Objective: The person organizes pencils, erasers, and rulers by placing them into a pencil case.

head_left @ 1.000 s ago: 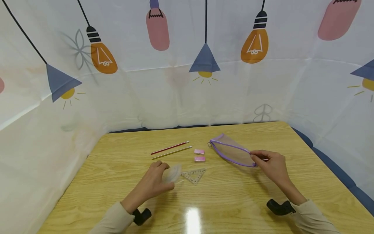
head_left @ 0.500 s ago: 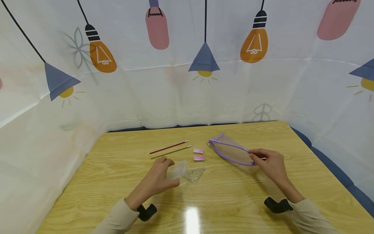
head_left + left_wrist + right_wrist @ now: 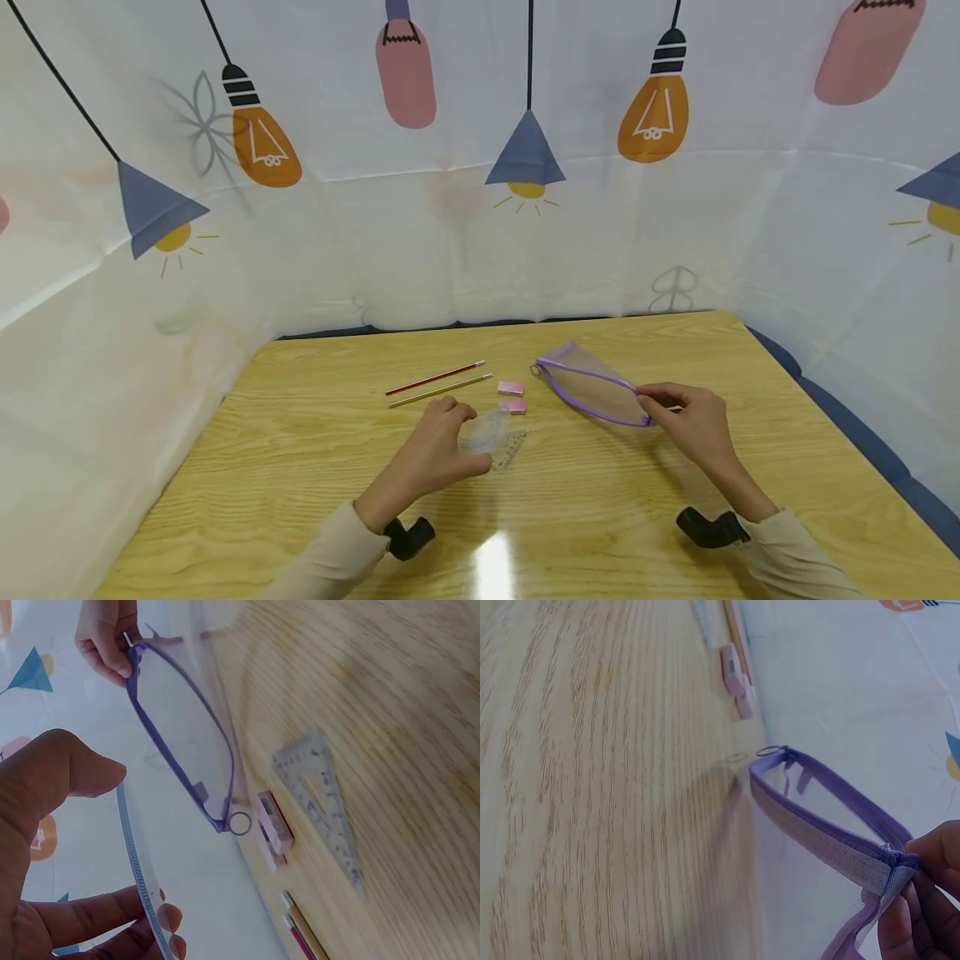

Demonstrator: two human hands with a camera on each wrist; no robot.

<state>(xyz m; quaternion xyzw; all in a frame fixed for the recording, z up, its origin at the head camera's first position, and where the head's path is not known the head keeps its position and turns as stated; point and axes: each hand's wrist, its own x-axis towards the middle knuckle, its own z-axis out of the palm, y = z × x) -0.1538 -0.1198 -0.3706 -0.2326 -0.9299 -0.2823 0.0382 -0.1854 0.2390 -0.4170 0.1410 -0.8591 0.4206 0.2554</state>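
A clear protractor (image 3: 486, 429) is held at its edge between the thumb and fingers of my left hand (image 3: 431, 454); its marked rim (image 3: 133, 844) shows edge-on in the left wrist view. Below it, partly overlapped in the head view, lies a clear triangular set square (image 3: 513, 450). My right hand (image 3: 693, 425) pinches one end of a see-through zip pouch (image 3: 600, 373) with purple trim. The pouch's mouth gapes between its two zipper edges (image 3: 817, 836), and a ring (image 3: 772, 751) hangs at its far end.
Two small pink blocks (image 3: 511, 388) lie left of the pouch. A red pencil (image 3: 435, 378) and a gold pencil (image 3: 441, 390) lie farther left on the wooden table (image 3: 300, 450). A printed white curtain (image 3: 450, 250) stands behind the table.
My left hand has moved to the right with the protractor, which now overlaps the set square in view. My right hand and the pouch have hardly moved.
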